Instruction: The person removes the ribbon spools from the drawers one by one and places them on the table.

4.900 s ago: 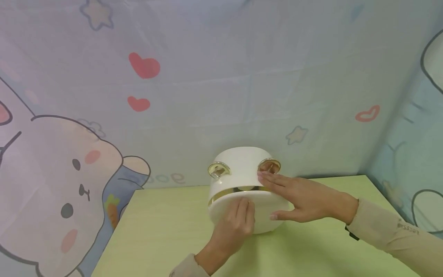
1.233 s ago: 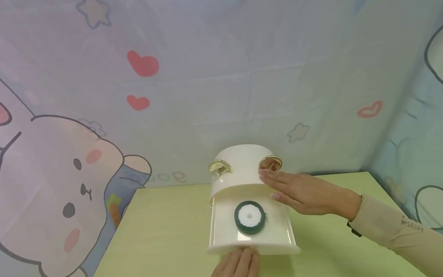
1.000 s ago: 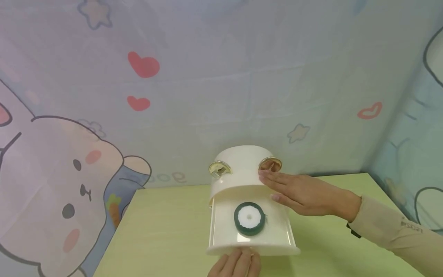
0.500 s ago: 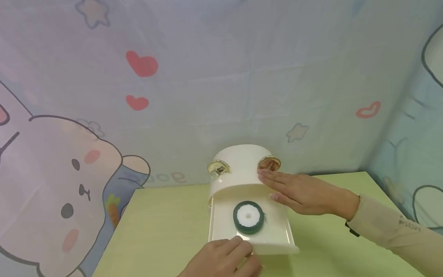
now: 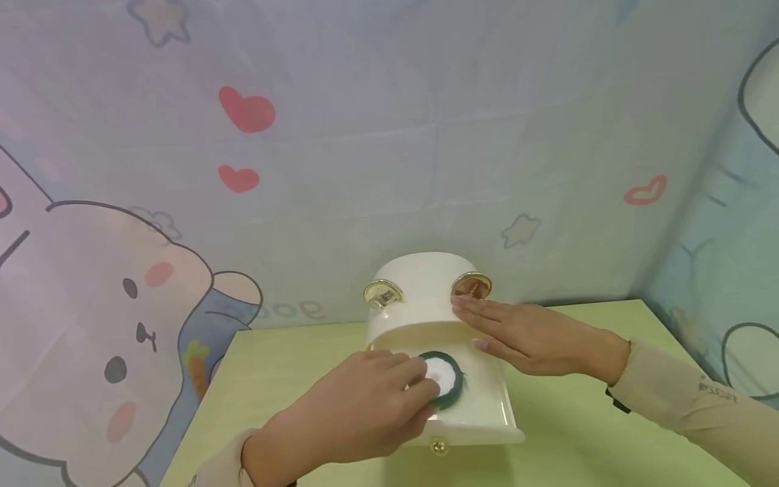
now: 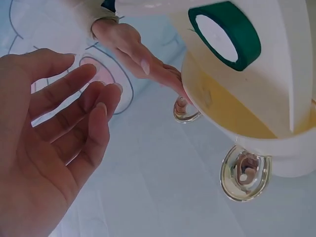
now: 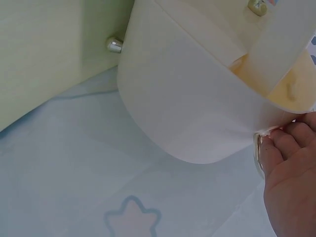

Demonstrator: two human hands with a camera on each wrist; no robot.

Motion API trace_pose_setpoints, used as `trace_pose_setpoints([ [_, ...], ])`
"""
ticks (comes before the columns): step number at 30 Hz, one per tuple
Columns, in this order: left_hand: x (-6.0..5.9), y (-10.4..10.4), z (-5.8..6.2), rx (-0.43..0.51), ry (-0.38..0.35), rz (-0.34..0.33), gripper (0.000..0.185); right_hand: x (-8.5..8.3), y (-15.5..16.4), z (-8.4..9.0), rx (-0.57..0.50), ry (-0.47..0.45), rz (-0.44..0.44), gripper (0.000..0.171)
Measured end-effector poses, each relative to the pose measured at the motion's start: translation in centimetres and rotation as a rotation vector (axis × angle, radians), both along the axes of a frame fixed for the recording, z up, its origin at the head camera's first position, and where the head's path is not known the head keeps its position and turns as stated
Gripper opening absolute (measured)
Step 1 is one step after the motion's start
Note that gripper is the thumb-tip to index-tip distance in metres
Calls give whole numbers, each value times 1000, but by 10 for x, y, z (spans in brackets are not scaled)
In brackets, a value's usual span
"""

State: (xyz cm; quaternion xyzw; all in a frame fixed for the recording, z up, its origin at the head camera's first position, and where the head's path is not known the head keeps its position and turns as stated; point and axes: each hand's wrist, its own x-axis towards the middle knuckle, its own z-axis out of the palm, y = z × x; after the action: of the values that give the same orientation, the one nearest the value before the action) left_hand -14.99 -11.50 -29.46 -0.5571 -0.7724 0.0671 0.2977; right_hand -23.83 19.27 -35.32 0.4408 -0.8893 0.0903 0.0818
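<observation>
A white rounded box (image 5: 422,308) with two gold ear-shaped ornaments stands with its drawer (image 5: 483,412) pulled out. Inside the drawer lies a spool of dark green ribbon (image 5: 452,392) with a white centre. My left hand (image 5: 359,409) hovers over the drawer and covers the spool's left side in the head view. The left wrist view shows that hand's fingers loosely bent, with a gap between them and the ribbon spool (image 6: 242,37). My right hand (image 5: 529,338) rests on the box beside the right gold ornament (image 5: 471,287), its fingers nearly straight.
A gold knob (image 5: 439,446) sticks out from the drawer front. The pale green table (image 5: 292,379) carries the box near its back edge. Behind it hangs a cloth backdrop (image 5: 341,169) printed with hearts, stars and a rabbit.
The drawer has come out, revealing the ribbon spool. My left hand has let go of the drawer knob and moved up over the drawer to the spool. My right hand stays on the box.
</observation>
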Motion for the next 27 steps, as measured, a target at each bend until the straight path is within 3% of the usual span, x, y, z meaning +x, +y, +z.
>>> trace_pose_setpoints([
  [6, -18, 1, 5, -75, -91, 79, 17, 0, -1, -1, 11, -15, -1, 58],
  [15, -37, 7, 6, -186, -262, 112, 18, -1, 0, 0, 28, -20, -5, 59],
  [27, -56, 13, -4, -376, -364, 169, 47, -1, 2, 1, 37, -3, 1, 59],
])
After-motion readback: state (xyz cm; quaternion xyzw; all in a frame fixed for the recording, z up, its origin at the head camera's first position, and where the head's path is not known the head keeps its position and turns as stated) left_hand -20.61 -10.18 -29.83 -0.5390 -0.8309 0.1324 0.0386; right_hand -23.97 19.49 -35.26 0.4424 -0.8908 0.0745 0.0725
